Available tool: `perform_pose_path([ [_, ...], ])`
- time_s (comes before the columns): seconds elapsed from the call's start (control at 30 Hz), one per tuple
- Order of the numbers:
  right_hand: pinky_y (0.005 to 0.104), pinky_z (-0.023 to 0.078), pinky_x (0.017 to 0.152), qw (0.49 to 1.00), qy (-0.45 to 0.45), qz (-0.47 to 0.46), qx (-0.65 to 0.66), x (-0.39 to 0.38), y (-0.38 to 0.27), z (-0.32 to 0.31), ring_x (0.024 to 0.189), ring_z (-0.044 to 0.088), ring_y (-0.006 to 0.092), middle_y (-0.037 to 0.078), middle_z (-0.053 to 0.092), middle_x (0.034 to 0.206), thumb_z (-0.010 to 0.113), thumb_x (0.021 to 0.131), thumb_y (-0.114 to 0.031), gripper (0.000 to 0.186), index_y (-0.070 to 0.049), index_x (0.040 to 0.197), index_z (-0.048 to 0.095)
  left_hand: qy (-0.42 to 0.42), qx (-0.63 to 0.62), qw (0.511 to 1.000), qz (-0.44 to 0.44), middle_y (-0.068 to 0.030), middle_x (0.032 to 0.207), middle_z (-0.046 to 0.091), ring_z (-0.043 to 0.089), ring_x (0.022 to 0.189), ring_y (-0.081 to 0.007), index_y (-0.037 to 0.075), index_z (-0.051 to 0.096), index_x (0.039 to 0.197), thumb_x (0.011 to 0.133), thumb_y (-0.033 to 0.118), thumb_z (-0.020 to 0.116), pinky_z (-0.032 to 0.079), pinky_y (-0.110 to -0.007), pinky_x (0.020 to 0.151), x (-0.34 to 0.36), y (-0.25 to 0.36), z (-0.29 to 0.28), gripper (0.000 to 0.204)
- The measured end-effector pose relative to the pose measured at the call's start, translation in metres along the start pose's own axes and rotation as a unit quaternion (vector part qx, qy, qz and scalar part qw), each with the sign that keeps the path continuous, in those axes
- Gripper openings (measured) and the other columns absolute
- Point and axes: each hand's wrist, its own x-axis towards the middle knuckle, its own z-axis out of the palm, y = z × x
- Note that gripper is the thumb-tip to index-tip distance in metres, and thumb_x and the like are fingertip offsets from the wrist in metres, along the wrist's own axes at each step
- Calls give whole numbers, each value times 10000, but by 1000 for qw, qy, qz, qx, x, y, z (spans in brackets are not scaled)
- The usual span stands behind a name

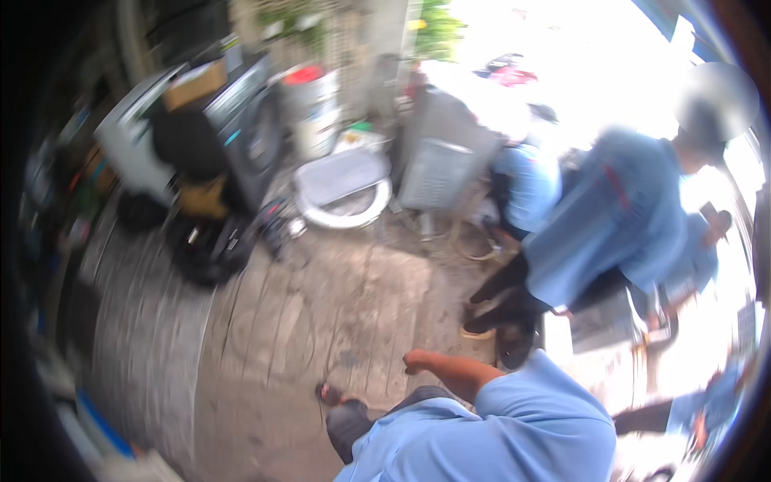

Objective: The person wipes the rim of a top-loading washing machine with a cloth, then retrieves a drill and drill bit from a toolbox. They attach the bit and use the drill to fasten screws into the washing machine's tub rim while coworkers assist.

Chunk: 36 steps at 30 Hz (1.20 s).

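My right hand (414, 361) hangs low in front of my blue shirt (498, 434), over the paved floor (337, 321). Motion blur smears its fingers, and I make out nothing held in it. No part of my left hand shows. One of my feet (329, 394) rests on the floor beyond my dark trousers (351, 422). Ahead lies a white ring-shaped frame with a grey lid (341, 177), apart from my hand. Left of it stands a dark front-loading washing machine (253, 132).
A white bucket with red on top (313, 112) stands behind the ring. A grey appliance cabinet (442, 145) is right of it. Co-workers in blue shirts, one standing (610, 209) and one crouching (530, 181), occupy the right. A round black part (210, 249) lies on the left.
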Motion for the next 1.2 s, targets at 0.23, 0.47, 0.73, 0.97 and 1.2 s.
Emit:
perform_pose_path([
  [0.23,441,534,868,873,275,197,350,-42,32,-81,1028,670,383,206,718,1055,627,878,-381,414,-36,1093,708,81,129,987,44,-112,911,726,682,760,-175,-24,662,1008,931,144,627,535,-340,676,206,269,-282,189],
  [0.47,417,509,478,635,131,412,640,-61,15,79,622,675,254,163,689,799,623,932,-197,309,50,1119,621,128,142,967,169,-163,1091,705,693,999,-250,-11,580,1277,957,192,653,537,-366,859,234,521,-348,386],
  [0.73,484,540,637,842,-191,272,425,87,72,-23,751,670,322,177,699,917,647,956,-285,293,-33,1104,628,-6,172,956,238,-169,1184,671,683,1042,-300,97,593,1309,930,354,676,529,-408,910,190,591,-289,465],
  [0.97,420,518,884,973,48,57,217,358,-50,-495,1020,682,348,213,704,1090,678,908,-372,466,-53,1241,614,238,26,971,0,-116,1062,708,681,982,-196,56,609,1273,941,263,694,531,-327,866,218,552,-402,401],
  [1.2,442,523,895,996,37,-71,47,519,-290,-667,1065,670,375,218,697,1119,647,928,-400,432,-84,1222,616,215,-209,953,37,-87,1063,694,662,957,-136,24,615,1245,982,230,661,512,-285,874,338,643,-460,337],
])
